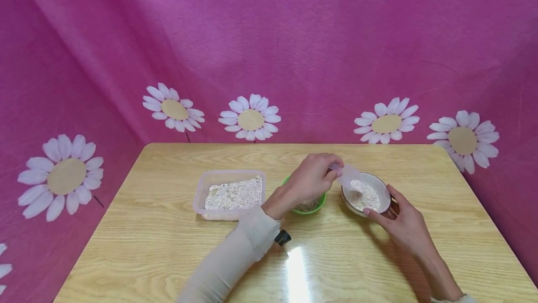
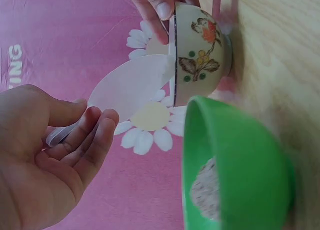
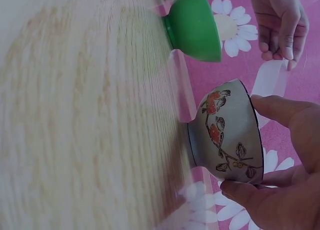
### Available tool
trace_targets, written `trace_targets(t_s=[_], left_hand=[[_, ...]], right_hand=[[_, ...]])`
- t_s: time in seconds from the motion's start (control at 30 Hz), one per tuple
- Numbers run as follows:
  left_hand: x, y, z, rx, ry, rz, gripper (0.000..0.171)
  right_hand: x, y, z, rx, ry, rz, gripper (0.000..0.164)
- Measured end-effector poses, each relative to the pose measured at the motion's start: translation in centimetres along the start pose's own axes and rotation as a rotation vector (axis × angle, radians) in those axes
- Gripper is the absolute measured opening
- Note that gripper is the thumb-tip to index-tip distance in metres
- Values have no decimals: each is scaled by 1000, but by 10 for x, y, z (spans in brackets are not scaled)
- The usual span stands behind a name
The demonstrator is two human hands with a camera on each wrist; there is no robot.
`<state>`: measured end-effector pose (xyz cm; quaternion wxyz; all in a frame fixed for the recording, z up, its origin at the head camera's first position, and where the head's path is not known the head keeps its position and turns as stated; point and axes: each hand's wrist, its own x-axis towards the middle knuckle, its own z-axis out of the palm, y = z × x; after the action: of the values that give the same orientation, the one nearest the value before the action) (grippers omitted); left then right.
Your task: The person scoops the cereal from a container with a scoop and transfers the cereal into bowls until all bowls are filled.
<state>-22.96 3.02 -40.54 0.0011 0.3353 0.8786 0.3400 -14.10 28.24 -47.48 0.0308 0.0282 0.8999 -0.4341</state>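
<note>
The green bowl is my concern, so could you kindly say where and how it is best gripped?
I would likely take the green bowl by its rim at the near right, coming from that side: it stands upright, its wall flares towards the rim, and the left hand crosses over its left part.

Bright wooden table, white glare streak nearer and left of the patterned bowl.
Soft shadow nearer than that bowl; wrist views hazy.
</note>
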Motion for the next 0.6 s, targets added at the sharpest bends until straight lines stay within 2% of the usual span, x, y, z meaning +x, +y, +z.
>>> trace_targets(t_s=[0.13,0.27,0.43,0.6], left_hand=[[2,5,-7,46,-2,11,23],[2,7,-12,31,2,-4,23],[-5,4,-13,-56,11,-36,23],[-24,-5,-19,-236,47,-113,21]], right_hand=[[0,0,0,-1,-2,2,106],[1,-1,-2,-3,-8,6,107],[1,-2,-2,-6,-13,14,108],[-2,-7,-3,-56,44,-38,107]])
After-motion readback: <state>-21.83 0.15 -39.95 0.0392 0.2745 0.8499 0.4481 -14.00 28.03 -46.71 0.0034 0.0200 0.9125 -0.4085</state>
